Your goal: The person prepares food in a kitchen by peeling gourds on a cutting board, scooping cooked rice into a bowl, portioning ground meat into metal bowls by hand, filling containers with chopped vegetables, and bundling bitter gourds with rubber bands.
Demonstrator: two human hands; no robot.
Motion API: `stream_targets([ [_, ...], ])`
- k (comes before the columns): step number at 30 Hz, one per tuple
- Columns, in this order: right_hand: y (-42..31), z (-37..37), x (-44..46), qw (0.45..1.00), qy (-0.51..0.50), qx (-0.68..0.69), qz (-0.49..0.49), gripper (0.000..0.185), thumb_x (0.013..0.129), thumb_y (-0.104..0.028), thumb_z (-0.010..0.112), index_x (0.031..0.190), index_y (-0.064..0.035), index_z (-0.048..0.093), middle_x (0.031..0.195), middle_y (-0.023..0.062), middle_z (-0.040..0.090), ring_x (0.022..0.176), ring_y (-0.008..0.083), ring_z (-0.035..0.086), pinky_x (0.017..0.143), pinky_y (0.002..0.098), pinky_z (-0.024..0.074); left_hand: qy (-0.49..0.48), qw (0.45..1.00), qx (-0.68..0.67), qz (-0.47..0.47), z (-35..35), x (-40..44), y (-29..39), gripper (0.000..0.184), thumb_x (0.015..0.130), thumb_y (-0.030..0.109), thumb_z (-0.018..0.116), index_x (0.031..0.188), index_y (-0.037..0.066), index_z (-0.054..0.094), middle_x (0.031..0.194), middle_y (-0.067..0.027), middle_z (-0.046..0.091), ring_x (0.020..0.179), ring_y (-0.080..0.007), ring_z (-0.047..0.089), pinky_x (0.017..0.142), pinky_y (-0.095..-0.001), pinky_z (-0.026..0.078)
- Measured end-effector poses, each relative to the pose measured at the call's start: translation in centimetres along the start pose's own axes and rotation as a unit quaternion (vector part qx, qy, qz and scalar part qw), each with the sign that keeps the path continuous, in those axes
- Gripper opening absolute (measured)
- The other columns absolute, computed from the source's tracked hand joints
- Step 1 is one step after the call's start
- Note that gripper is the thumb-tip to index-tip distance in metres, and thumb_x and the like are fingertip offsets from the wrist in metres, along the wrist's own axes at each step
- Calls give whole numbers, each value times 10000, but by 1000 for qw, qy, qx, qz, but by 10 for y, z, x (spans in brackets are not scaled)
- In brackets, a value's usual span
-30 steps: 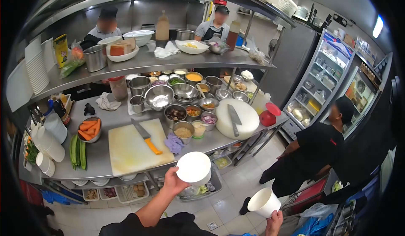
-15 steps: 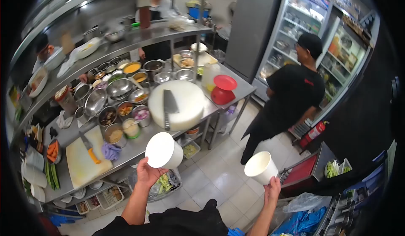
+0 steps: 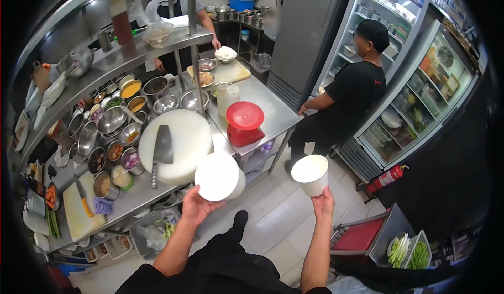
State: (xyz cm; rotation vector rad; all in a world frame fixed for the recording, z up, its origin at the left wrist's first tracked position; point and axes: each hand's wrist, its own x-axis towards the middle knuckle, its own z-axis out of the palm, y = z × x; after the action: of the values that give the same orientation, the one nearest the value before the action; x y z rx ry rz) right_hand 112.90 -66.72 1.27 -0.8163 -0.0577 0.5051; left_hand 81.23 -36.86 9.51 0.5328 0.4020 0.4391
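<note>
My left hand is closed on a white tub, gripping its lower left side with the round top tilted toward me. Whether that top is a lid or an opening I cannot tell. On the other side, my right hand supports a second white tub from below, with its fingers around the base. Its rim shows a pale off-white surface, either contents or bare inside. Both tubs are in the air, apart from each other. Nearest the left tub is a thick round chopping block with a cleaver lying on it.
A red scale stands on the steel counter, before a tiled floor. One co-worker in black is by the glass-door fridges; another is behind the shelf. Several metal bowls crowd the left counter. Greens lie low right.
My view has shifted rightward and forward, bringing me nearer the scale and counter end. Both tubs remain in my hands. The co-worker in black now has an arm stretched toward the fridge side.
</note>
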Motion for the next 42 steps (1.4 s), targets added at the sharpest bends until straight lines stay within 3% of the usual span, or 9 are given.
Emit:
stream_targets([
  [8, -5, 5, 184, 998, -2, 58, 29, 417, 966, -304, 461, 1293, -47, 434, 1352, 113, 474, 1244, 290, 442, 1021, 455, 376, -54, 996, -54, -50, 92, 219, -57, 591, 840, 254, 543, 1361, 56, 346, 1372, -168, 410, 1268, -356, 410, 1014, -561, 368],
  [12, -23, 5, 250, 998, 16, 59, 28, 426, 962, -305, 471, 1303, -52, 435, 1347, 112, 479, 1236, 287, 453, 1022, 457, 377, 106, 992, -40, 52, 153, 375, -78, 591, 802, 117, 481, 1361, 95, 288, 1256, -153, 435, 1103, -334, 506, 867, -513, 489],
  [19, -1, 16, 401, 994, -46, 14, 103, 418, 952, -310, 497, 1289, -68, 444, 1312, 104, 504, 1200, 275, 484, 977, 456, 409, 422, 884, 24, 199, 83, 641, -112, 598, 808, 106, 396, 1370, -78, 310, 1329, -259, 444, 1214, -337, 472, 1015, -357, 389],
  [23, 29, 31, 485, 983, -106, -50, 144, 333, 947, -308, 514, 1200, -94, 493, 1247, 85, 541, 1114, 243, 532, 878, 415, 447, 451, 860, 5, 240, 70, 684, -83, 574, 810, 108, 371, 1348, -89, 341, 1331, -262, 447, 1228, -339, 462, 1028, -343, 375],
  [29, 58, 67, 576, 936, -197, -61, 285, 156, 941, -244, 541, 1028, -115, 530, 1083, 52, 608, 1011, 208, 561, 830, 394, 447, 376, 905, -82, 180, 94, 725, -8, 647, 810, 192, 478, 1424, 125, 286, 1433, -172, 336, 1292, -430, 337, 1004, -683, 234],
  [33, 79, 83, 607, 903, -226, -56, 362, 146, 942, -223, 541, 1031, -109, 519, 1108, 71, 597, 1044, 227, 559, 865, 424, 455, 530, 844, -12, 84, 100, 720, 6, 789, 791, 364, 614, 1441, 115, 242, 1505, -150, 160, 1251, -467, 309, 982, -670, 239],
  [36, 109, 92, 621, 875, -230, -39, 424, 199, 954, -224, 517, 1100, -89, 515, 1169, 96, 579, 1110, 252, 543, 927, 465, 441, 471, 866, 91, 137, 51, 689, -35, 787, 808, 393, 600, 1443, 92, 246, 1514, -164, 165, 1318, -429, 254, 1013, -622, 248],
  [39, 136, 109, 626, 839, -250, -15, 483, 205, 952, -186, 515, 1123, -72, 513, 1172, 102, 578, 1074, 250, 559, 911, 435, 456, 487, 859, 103, 124, 71, 644, -66, 720, 812, 359, 603, 1387, 21, 330, 1288, -196, 467, 1127, -310, 494, 917, -447, 420],
  [42, 153, 151, 633, 824, -278, -418, 263, 229, 929, -123, 519, 1143, -42, 502, 1170, 115, 576, 1013, 257, 572, 886, 403, 467, 516, 835, 173, 83, 93, 617, -79, 680, 797, 264, 616, 1362, -20, 365, 1108, -183, 603, 914, -245, 599, 748, -344, 488],
])
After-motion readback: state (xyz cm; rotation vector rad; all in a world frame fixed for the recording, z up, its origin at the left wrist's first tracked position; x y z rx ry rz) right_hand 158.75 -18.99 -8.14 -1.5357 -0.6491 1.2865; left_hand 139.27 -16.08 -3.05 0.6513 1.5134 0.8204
